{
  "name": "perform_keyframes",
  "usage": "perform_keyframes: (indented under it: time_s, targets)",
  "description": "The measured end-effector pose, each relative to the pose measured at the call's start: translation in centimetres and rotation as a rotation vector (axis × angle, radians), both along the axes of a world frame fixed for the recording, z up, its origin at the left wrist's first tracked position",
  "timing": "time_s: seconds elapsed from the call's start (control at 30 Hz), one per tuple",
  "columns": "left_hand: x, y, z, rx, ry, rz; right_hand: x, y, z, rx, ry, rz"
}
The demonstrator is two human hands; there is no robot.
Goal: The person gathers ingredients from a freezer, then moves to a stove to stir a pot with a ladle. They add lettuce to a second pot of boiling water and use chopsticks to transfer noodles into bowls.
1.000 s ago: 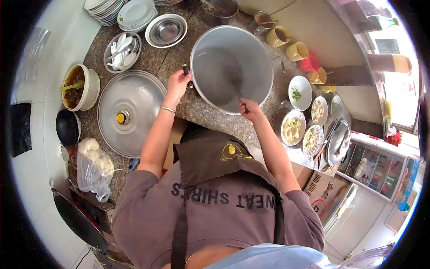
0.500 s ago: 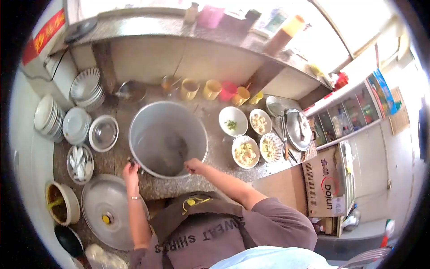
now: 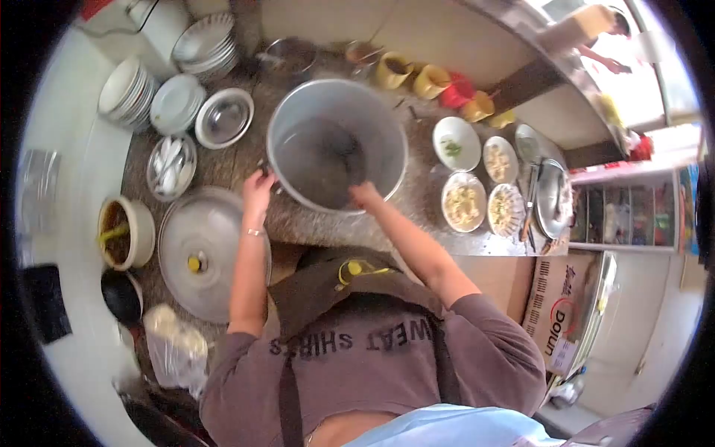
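Note:
A large grey metal pot stands on the counter in front of me. At its near left side my left hand is closed around the dark-ended pot handle. My right hand is closed at the near right rim, its fingers reaching just inside. From that hand a dark, blurred shape spreads into the pot; I cannot make out whether it is a held tool or a shadow. Beside my left forearm lies a round metal lid with a yellow knob.
Stacked plates and bowls, a bowl of white spoons and a cream pot of dark sauce stand left. To the right are several food bowls, a metal tray and ladles. Yellow and red cups line the back.
The camera view has tilted down and turned, so the pot and counter appear higher and farther right. Both hands stay at the pot's rim. A person's arm now shows beyond the ledge.

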State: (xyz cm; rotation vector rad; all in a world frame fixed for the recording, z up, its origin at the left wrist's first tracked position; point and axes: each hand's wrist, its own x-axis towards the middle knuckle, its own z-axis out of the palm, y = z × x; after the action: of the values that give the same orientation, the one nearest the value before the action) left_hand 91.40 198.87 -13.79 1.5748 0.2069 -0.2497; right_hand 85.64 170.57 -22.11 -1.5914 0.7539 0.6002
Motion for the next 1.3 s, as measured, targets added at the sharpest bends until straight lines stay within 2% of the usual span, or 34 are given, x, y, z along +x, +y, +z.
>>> perform_keyframes:
  time_s: [0.07,0.13,0.23,0.37,0.43,0.57,0.63,0.67,0.73,0.87,0.93,1.1,1.3]
  targets:
    - [-0.1,-0.1,0.0,-0.020,0.003,0.051,0.2,0.6,-0.4,0.040,0.008,0.020]
    - [0.1,0.0,-0.5,-0.086,0.029,0.012,0.4,1.0,0.4,0.041,-0.044,-0.141]
    - [-0.1,-0.1,0.7,-0.031,0.025,-0.004,-0.1,1.7,3.0,-0.057,-0.063,-0.054]
    - [-0.2,-0.3,1.6,-0.005,0.033,0.007,-2.8,1.4,3.4,0.041,-0.209,-0.127]
    - [0.0,-0.1,1.0,0.023,0.048,-0.011,-4.7,0.2,2.0,-0.139,-0.313,0.066]
    - [0.4,0.3,0.4,0.049,0.076,-0.061,-9.8,-1.5,6.0,-0.183,-0.418,0.008]
    - [0.4,0.4,0.1,0.016,0.091,-0.048,-12.3,-2.7,10.6,-0.018,-0.397,0.052]
    - [0.4,0.2,-0.1,-0.020,0.109,-0.021,-13.7,-3.0,13.2,-0.026,-0.394,0.025]
    - [0.4,-0.2,0.4,0.001,0.138,-0.005,-16.6,-3.5,17.8,0.163,-0.296,-0.122]
    - [0.4,-0.2,0.2,0.022,0.122,0.007,-22.6,-5.8,21.7,0.112,-0.283,-0.204]
    - [0.5,0.1,0.0,-0.008,0.123,-0.032,-25.7,-6.4,23.3,0.085,-0.272,-0.331]
    - [0.8,0.2,-0.4,-0.080,0.150,-0.111,-33.2,-7.4,24.9,0.006,-0.326,-0.507]
    - [1.1,0.2,-0.3,-0.037,0.206,-0.021,-39.4,-8.1,23.7,-0.313,-0.282,-0.646]
